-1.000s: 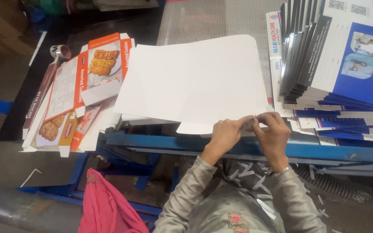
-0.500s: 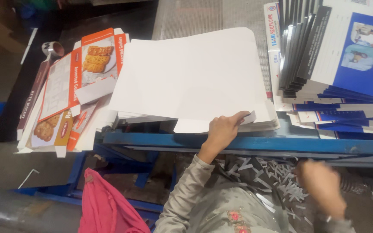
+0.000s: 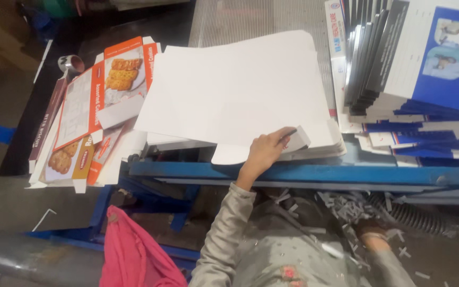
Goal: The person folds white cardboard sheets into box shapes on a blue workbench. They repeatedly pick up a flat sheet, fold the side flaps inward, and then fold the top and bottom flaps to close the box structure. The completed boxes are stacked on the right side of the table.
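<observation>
A stack of white die-cut cardboard sheets [image 3: 235,90] lies on the blue metal table [image 3: 314,174]. My left hand [image 3: 265,151] rests on the stack's near edge, thumb and fingers pinching a small flap [image 3: 297,139] of the top sheet. My right hand [image 3: 370,234] is down by my lap below the table edge, among paper scraps; its fingers are mostly hidden, so I cannot tell whether it holds anything.
Orange printed carton blanks [image 3: 96,106] lie fanned out at the table's left end. A tall pile of blue and white printed boxes [image 3: 415,69] stands at the right. Paper strips [image 3: 346,204] and a grey hose [image 3: 431,223] lie under the table. Pink cloth [image 3: 134,255] is at lower left.
My right hand left the sheet's edge and dropped down to my lap. My left hand stayed on the flap at the stack's near edge.
</observation>
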